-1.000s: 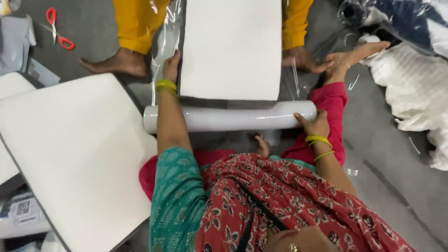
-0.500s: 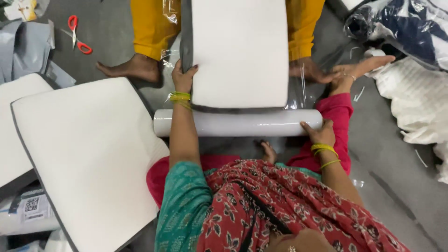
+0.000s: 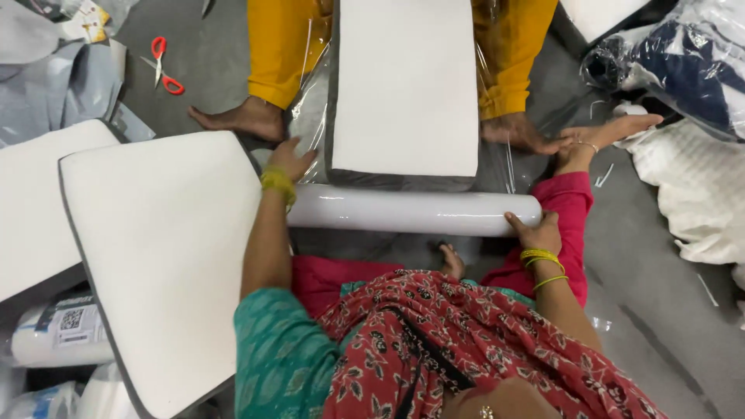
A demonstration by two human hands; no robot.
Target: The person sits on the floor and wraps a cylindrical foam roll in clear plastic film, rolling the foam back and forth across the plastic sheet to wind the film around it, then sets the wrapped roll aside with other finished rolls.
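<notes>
A tight white roll [image 3: 411,211] in clear plastic lies across the floor in front of my knees. My right hand [image 3: 534,231] grips its right end. My left hand [image 3: 290,159] rests with spread fingers on the clear plastic sheet [image 3: 312,116] beside the flat white foam pad with a grey edge [image 3: 405,85], which lies just beyond the roll. Across from me a person in yellow trousers [image 3: 281,48] squats, bare feet at either side of the pad.
Two large white pads with grey borders [image 3: 159,248] lie at my left. Red-handled scissors [image 3: 163,65] sit on the grey floor at the far left. A wrapped dark bundle [image 3: 683,70] and a white quilted piece [image 3: 698,194] lie at the right. A labelled roll [image 3: 58,334] is at bottom left.
My left hand has slid down from the pad's left edge onto the plastic near the roll. The view has shifted a little; my right hand stays on the roll's right end.
</notes>
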